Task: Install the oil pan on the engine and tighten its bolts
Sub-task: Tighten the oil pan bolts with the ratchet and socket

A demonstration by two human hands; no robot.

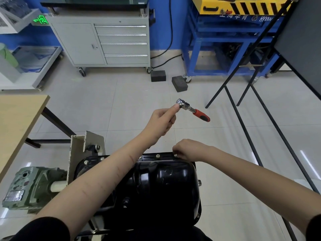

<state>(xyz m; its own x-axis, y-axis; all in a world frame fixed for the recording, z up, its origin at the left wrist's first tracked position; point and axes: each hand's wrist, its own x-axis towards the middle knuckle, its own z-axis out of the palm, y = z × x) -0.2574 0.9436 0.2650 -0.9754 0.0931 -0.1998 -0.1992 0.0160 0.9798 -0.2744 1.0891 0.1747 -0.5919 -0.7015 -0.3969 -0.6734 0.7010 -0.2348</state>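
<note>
Oil pan (156, 185): glossy black, seated on the engine at near centre, its flange facing up along the far edge.
Flange bolts (157, 155): a row of silver heads along the far rim, with others at the left corner and right side.
Left hand (162, 121): raised above the floor beyond the pan, fingers curled, thumb and fingers pinching the head of the ratchet wrench (192, 110); its red-and-black handle juts right, unsupported.
Right hand (186, 150): at the pan's far right rim, fingertips pinching a bolt there.
Engine stand (78, 153): beige bracket left of the pan.
Desk (15, 122): wooden, far left.
Tool cabinet (107, 40): grey, far centre.
</note>
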